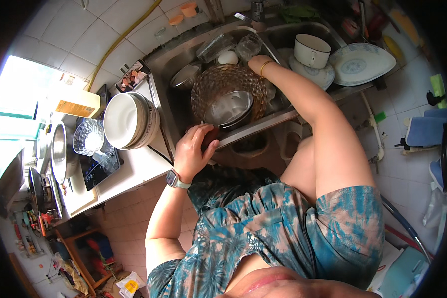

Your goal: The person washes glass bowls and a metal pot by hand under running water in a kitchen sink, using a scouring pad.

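Note:
My left hand (195, 151), with a watch on its wrist, is at the front rim of the steel double sink (242, 136). Its thumb and fingers are apart around a dark reddish-brown thing (210, 138), too shaded to name; a firm grip cannot be made out. My right hand (260, 64) reaches into the left basin, beside a clear glass jar (249, 45) and the far right edge of a brown woven basket (223, 76). Its fingertips are hidden. A steel bowl (231, 106) sits tilted in the basket. Behind stand a white round thing (228, 57) and a clear glass container (215, 47).
A white enamel pot (312, 50) stands on a plate (320, 76) in the right basin, beside an oval patterned dish (363, 64). Left of the sink are stacked bowls (121, 120), a phone (133, 76), a glass bowl (88, 137) and a black cooktop (100, 169).

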A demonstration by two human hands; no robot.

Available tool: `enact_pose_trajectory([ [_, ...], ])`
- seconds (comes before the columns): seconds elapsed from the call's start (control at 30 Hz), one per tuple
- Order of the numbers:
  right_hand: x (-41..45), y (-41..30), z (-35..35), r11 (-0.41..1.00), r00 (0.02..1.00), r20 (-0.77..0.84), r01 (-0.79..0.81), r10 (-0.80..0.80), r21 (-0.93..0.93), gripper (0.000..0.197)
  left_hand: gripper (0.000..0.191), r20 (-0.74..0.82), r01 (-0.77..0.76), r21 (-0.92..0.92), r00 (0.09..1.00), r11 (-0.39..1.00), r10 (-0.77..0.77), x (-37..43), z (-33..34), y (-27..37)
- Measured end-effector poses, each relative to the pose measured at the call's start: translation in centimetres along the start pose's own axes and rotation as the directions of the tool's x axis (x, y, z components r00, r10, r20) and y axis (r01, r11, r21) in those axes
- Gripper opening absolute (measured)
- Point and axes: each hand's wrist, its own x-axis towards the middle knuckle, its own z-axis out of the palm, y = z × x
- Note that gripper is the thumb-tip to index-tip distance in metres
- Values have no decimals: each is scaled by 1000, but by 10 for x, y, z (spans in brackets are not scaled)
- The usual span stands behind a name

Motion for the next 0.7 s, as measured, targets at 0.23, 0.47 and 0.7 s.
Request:
enact_pose_trajectory([
  [0.23,-34,-5,-10,993,970,-218,90,-106,-83,21,32,-29,-28,-5,999,1000,27,-1,1,-1],
  [0.47,-63,-4,-33,998,866,-498,23,-49,-59,19,28,-22,-16,-20,1000,1000,16,0,2,-2],
  [0.7,-93,-21,-65,979,828,-548,4,-118,-205,20,26,-22,-7,-58,1000,998,6,-2,1,-4],
])
